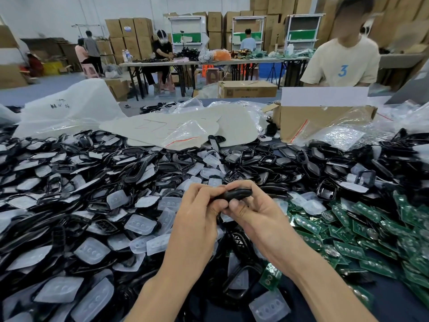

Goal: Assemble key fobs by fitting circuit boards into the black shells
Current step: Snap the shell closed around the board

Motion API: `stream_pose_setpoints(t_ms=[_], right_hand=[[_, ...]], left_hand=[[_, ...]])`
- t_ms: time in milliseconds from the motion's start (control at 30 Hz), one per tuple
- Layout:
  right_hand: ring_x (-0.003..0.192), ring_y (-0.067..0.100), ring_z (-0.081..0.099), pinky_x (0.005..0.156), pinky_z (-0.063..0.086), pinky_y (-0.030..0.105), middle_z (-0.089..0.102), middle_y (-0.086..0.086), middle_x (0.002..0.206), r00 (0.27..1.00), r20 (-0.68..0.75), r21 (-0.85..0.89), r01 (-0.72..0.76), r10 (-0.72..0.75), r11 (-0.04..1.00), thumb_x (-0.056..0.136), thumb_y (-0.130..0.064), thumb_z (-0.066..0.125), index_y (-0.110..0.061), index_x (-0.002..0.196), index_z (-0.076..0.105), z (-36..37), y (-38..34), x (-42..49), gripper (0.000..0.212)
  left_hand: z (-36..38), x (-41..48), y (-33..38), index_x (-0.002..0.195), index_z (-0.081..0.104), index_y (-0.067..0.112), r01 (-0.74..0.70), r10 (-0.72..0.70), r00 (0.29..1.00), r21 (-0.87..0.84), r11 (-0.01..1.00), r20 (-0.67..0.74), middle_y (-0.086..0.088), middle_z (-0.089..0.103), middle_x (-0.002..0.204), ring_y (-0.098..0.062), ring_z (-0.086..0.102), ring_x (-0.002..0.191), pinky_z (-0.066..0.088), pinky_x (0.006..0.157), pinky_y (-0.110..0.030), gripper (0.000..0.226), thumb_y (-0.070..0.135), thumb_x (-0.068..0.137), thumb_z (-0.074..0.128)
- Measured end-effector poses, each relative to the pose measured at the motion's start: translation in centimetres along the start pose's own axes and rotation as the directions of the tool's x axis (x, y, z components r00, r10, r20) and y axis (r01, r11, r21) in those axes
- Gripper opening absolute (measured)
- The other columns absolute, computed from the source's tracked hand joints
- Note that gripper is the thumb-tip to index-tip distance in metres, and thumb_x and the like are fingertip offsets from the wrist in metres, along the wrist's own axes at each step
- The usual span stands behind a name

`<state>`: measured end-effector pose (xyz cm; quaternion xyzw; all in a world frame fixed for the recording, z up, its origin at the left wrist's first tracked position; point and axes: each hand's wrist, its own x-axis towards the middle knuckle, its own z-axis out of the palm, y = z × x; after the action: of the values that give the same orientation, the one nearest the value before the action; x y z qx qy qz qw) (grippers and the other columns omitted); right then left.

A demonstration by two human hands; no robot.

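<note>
Both my hands meet above the middle of the table around one black key fob shell (236, 194). My left hand (197, 212) pinches its left end with curled fingers. My right hand (253, 210) grips its right side, thumb underneath and fingers curled over the top. Whether a circuit board sits inside the shell is hidden by my fingers. A heap of green circuit boards (362, 231) lies to the right. Black shells and frames (130, 168) mixed with clear rubber button pads (139, 225) cover the table to the left and behind.
An open cardboard box (320, 122) and clear plastic bags (185, 133) lie at the table's far side. A person in a cream shirt (343, 63) stands behind the box. Other workers sit at tables further back, with stacked cartons along the wall.
</note>
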<state>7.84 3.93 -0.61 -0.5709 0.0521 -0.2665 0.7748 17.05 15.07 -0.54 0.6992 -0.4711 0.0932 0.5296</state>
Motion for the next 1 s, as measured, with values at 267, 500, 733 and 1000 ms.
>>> stream_pose_setpoints(t_ms=[267, 500, 733, 1000], right_hand=[[0.120, 0.025, 0.064, 0.103, 0.051, 0.031, 0.070, 0.013, 0.119, 0.997, 0.068, 0.241, -0.039, 0.023, 0.970, 0.094, -0.019, 0.063, -0.014, 0.118, 0.071, 1.3, 0.2, -0.3, 0.025], [0.113, 0.026, 0.066, 0.102, 0.052, 0.033, 0.066, 0.023, 0.126, 0.985, 0.002, 0.527, -0.150, 0.175, 0.836, 0.100, -0.035, 0.053, -0.003, 0.133, 0.063, 1.5, -0.3, -0.3, 0.047], [0.114, 0.018, 0.068, 0.093, 0.055, 0.025, 0.069, 0.015, 0.127, 0.984, -0.081, 0.453, -0.106, 0.159, 0.885, 0.096, -0.028, 0.055, -0.010, 0.122, 0.073, 2.0, -0.2, -0.2, 0.036], [0.111, 0.016, 0.067, 0.094, 0.057, 0.029, 0.068, 0.012, 0.129, 0.968, -0.037, 0.599, -0.177, 0.247, 0.781, 0.093, -0.043, 0.048, -0.014, 0.137, 0.061, 3.8, -0.1, -0.7, 0.054]], left_hand=[[-0.3, 0.1, 0.1, 0.105, 0.068, 0.012, -0.051, 0.060, 0.988, 0.067, 0.996, -0.140, 0.005, 0.059, 0.102, -0.004, 0.058, 0.095, 0.043, 0.082, -0.008, 0.026, -0.001, 0.091, 0.050], [0.1, -0.1, -0.4, 0.114, 0.067, 0.018, -0.054, 0.054, 0.993, 0.007, 0.999, -0.105, 0.008, 0.055, 0.109, -0.004, 0.057, 0.102, 0.042, 0.084, -0.008, 0.022, 0.009, 0.100, 0.054], [0.5, -0.2, 0.0, 0.119, 0.069, 0.020, -0.122, 0.132, 0.986, 0.098, 0.988, -0.106, 0.013, 0.056, 0.111, -0.013, 0.058, 0.105, 0.045, 0.090, -0.018, 0.026, 0.024, 0.094, 0.061], [1.2, -0.7, 1.0, 0.115, 0.064, 0.047, -0.010, -0.015, 0.990, -0.174, 0.985, -0.141, 0.027, 0.064, 0.121, -0.003, 0.059, 0.122, 0.045, 0.104, -0.024, 0.043, 0.008, 0.097, 0.057]])
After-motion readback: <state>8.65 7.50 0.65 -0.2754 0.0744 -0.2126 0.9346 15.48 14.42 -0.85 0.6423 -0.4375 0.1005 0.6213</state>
